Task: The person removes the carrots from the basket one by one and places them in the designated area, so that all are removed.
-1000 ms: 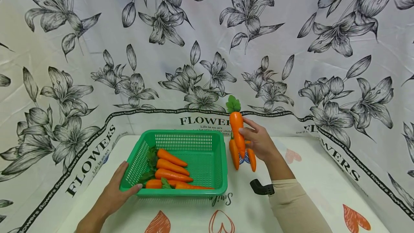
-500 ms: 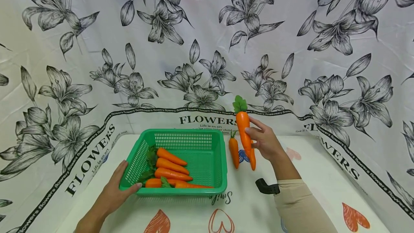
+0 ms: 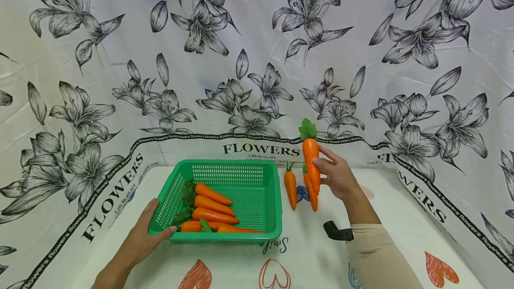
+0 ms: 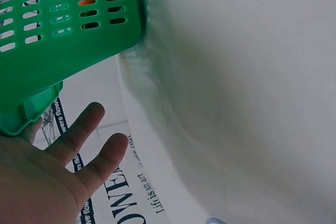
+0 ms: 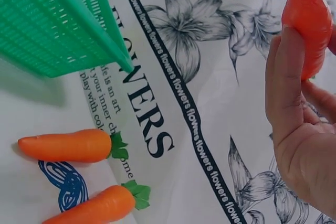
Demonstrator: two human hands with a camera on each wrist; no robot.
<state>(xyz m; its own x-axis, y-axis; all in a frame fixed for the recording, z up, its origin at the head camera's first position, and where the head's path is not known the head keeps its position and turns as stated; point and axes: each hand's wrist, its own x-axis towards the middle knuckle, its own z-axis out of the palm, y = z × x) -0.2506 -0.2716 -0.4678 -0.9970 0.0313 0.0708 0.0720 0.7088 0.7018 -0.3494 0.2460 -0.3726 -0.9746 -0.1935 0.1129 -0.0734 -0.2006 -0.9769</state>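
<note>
My right hand (image 3: 339,175) pinches an orange carrot (image 3: 310,150) with green leaves between thumb and fingers, held upright above the table. In the right wrist view the held carrot (image 5: 307,11) shows its tip end. Two more carrots lie below: one (image 3: 290,189) beside the basket, another (image 3: 314,203) partly hidden behind the held one. A green plastic basket (image 3: 225,236) with slotted walls contains several carrots (image 3: 214,216) along its left side. At the basket's near left corner rests my left hand (image 3: 140,237), thumb on the rim; the left wrist view shows its fingers (image 4: 79,135) extended and spread.
The table (image 3: 313,258) has a white cloth printed with hearts and lettering. Behind it hangs a white flower-print curtain (image 3: 257,35). A black strap device (image 3: 338,231) is worn at the right wrist, over the sleeve end.
My right hand has moved to the right with the carrot, from above the left loose carrot to above the right one. The left hand and basket stay in place.
</note>
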